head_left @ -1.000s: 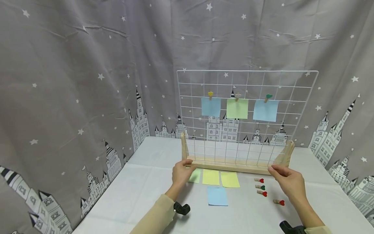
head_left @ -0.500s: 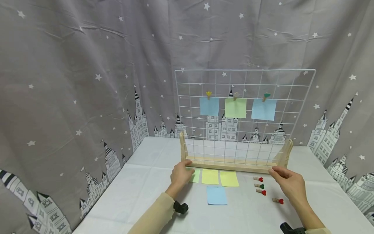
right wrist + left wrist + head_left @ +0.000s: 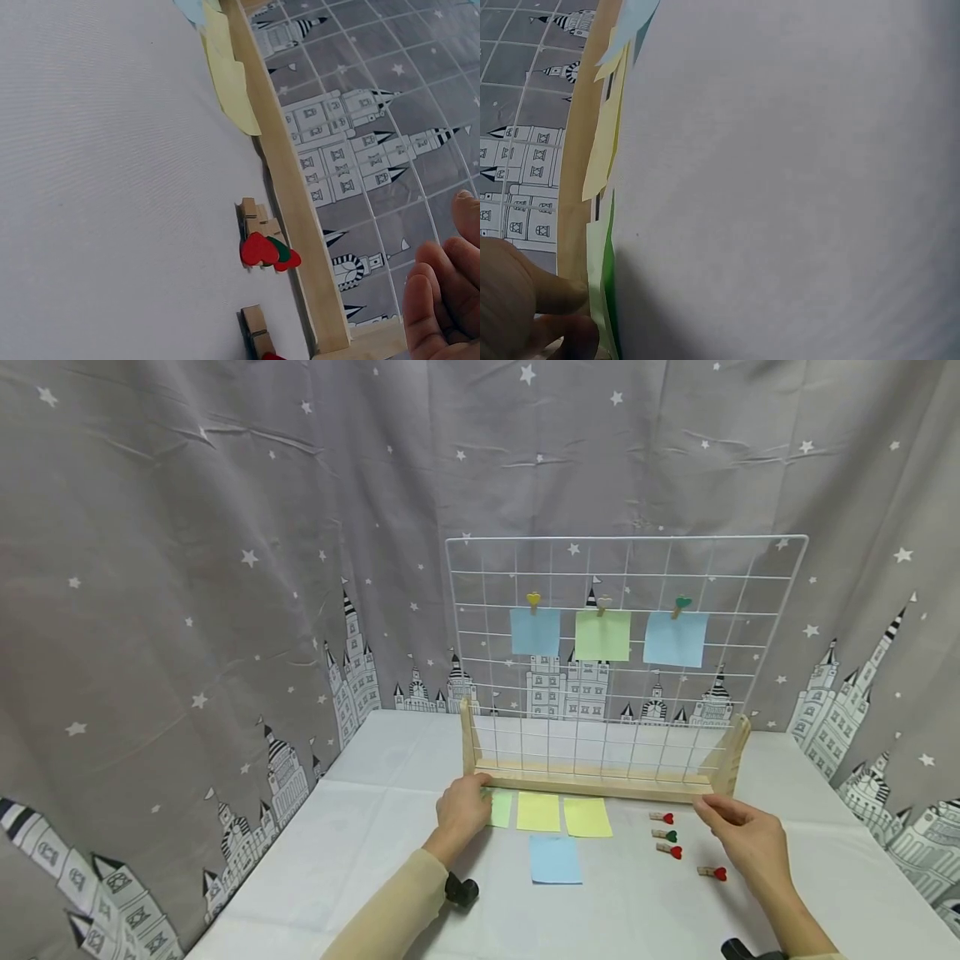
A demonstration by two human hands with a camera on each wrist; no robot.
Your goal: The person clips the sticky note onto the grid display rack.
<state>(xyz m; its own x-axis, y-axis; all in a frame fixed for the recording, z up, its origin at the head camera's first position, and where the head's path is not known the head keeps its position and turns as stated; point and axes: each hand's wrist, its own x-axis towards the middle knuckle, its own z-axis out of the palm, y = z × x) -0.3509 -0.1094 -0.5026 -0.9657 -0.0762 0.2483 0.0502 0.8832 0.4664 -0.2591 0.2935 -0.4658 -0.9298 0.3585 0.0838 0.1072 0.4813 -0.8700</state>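
A white wire grid rack [image 3: 600, 787] on a pale wooden base stands at the back of the table. My left hand [image 3: 461, 810] pinches the left end of its wooden base, with thumb and finger on the wood in the left wrist view. The green sticky note [image 3: 596, 262] lies right beside those fingertips; whether they touch it I cannot tell. My right hand [image 3: 742, 835] is by the base's right end, fingers loosely bent, holding nothing. In the right wrist view its fingers [image 3: 424, 300] appear apart from the wood. Two blue notes [image 3: 675, 640] and a green note [image 3: 603, 636] hang clipped on the grid.
Two yellow sticky notes [image 3: 538, 812] lie before the base, with a blue note [image 3: 555, 860] nearer me. Several small wooden clothespins [image 3: 663, 835] with red or green hearts lie toward the right. A grey curtain [image 3: 225, 527] with stars and castles surrounds the white table [image 3: 375, 810].
My right hand has drawn slightly back from the base's right end. The left hand stays at the left end. The whole view has shifted a little.
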